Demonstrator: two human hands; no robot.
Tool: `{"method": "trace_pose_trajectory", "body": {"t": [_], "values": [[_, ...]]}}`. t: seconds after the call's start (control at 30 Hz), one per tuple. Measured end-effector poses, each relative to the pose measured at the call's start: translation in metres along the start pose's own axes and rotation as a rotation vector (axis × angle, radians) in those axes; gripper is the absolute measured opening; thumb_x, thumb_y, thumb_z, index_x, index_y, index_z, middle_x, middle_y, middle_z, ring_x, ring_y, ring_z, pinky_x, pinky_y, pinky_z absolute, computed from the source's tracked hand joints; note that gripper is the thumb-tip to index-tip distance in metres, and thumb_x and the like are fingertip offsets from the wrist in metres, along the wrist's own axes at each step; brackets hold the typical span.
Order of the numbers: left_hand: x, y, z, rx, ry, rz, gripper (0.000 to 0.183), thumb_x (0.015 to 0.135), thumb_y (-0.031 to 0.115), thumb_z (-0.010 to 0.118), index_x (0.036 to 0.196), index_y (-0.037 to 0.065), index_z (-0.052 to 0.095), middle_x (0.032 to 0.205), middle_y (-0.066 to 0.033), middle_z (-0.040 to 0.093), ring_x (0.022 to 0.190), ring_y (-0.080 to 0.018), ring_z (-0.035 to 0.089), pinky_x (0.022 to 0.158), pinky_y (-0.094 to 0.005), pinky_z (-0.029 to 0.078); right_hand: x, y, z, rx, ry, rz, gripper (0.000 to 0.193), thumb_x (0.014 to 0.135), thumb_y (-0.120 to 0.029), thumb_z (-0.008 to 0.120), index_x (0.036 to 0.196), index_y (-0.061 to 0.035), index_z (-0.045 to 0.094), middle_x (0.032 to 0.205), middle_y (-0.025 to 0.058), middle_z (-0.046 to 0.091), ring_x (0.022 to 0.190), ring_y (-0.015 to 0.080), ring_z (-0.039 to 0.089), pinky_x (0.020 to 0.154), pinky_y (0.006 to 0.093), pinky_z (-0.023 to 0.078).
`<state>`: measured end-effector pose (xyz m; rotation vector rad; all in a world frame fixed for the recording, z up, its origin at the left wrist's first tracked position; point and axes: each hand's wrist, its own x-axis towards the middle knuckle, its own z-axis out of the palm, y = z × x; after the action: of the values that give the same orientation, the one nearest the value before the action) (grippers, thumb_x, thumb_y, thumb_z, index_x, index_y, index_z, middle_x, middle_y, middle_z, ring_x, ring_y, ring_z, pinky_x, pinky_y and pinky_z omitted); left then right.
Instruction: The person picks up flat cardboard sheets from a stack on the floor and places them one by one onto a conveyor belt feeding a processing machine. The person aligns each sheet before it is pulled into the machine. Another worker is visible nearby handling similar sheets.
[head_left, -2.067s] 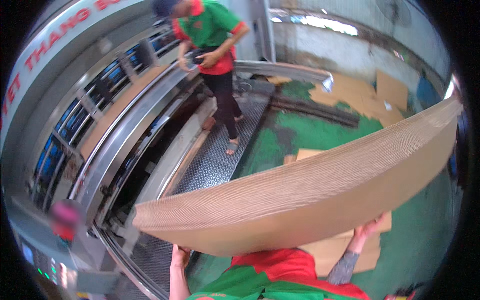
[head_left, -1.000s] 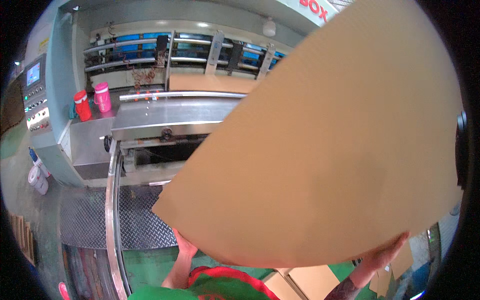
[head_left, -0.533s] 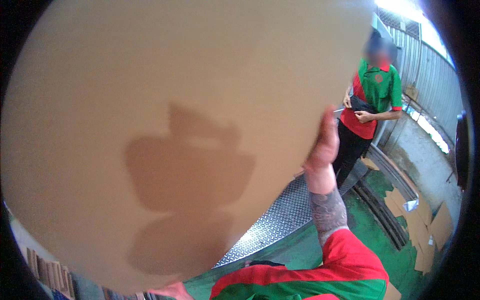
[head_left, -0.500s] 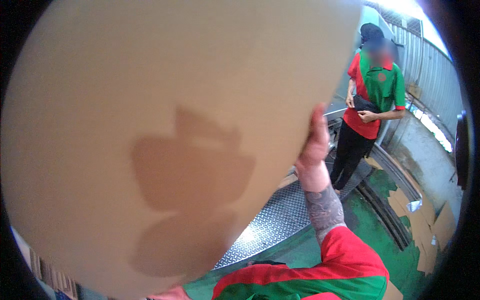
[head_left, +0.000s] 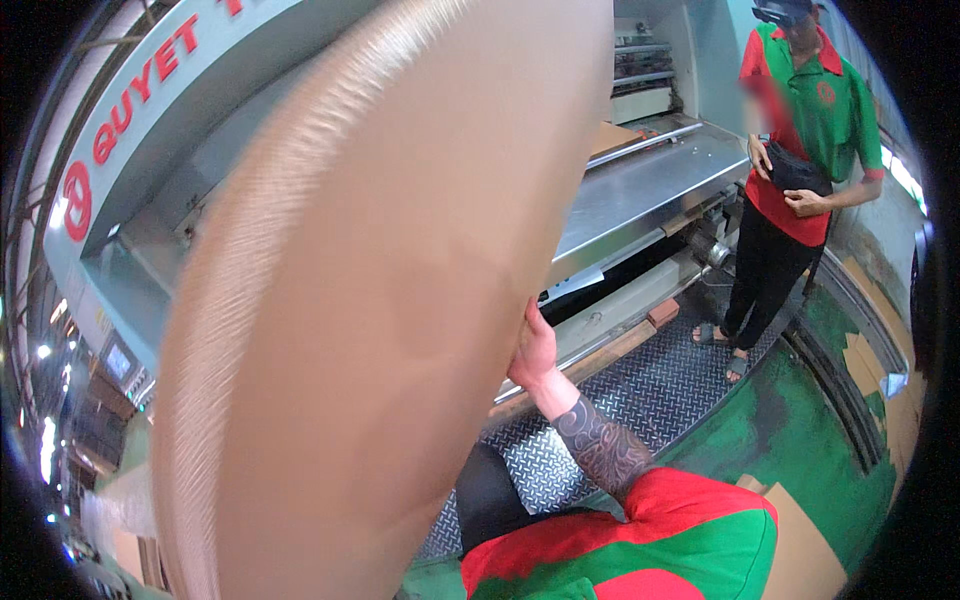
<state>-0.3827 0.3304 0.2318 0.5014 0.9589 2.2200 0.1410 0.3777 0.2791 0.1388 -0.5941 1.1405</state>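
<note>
A big stack of tan corrugated cardboard sheets (head_left: 370, 300) fills the left and middle of the view, tilted up on edge with its fluted side showing at the left. My right hand (head_left: 532, 348) grips the stack's right edge, forearm rising from my red and green sleeve. My left hand is hidden behind the cardboard.
A grey machine with a steel feed table (head_left: 640, 190) stands behind the stack. A person in a green and red shirt (head_left: 795, 140) stands at the right on the checker-plate step (head_left: 640, 390). Flat cardboard pieces (head_left: 870, 370) lie on the green floor at the right.
The stack has swung from flat in front of me to tilted on edge, and the view has turned toward the machine. My right hand keeps hold of the stack's edge.
</note>
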Motion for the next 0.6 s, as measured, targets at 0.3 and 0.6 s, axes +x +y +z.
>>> {"method": "trace_pose_trajectory", "body": {"t": [0.3, 0.6], "values": [[0.070, -0.088, 0.153, 0.107, -0.129, 0.014, 0.093, 0.102, 0.078, 0.053, 0.171, 0.017, 0.038, 0.174, -0.0119, 0.041, 0.158, -0.0370, 0.039, 0.128, -0.0614, 0.033, 0.023, -0.006, -0.187, 0.024, 0.467, -0.152, 0.070, 0.113, -0.059, 0.051, 0.166, -0.0139, 0.044, 0.166, 0.0103, 0.052, 0.150, 0.0351, 0.051, 0.123, 0.0580, 0.042], [0.176, -0.213, 0.319, 0.219, -0.148, -0.130, 0.091, 0.103, 0.076, 0.053, 0.170, 0.016, 0.039, 0.173, -0.0125, 0.042, 0.158, -0.0372, 0.040, 0.127, -0.0611, 0.034, 0.147, -0.093, -0.203, -1.146, 1.187, -0.076, 0.051, 0.113, -0.037, 0.060, 0.155, -0.0084, 0.053, 0.150, 0.0109, 0.061, 0.141, 0.0285, 0.057, 0.119, 0.0450, 0.045]]}}
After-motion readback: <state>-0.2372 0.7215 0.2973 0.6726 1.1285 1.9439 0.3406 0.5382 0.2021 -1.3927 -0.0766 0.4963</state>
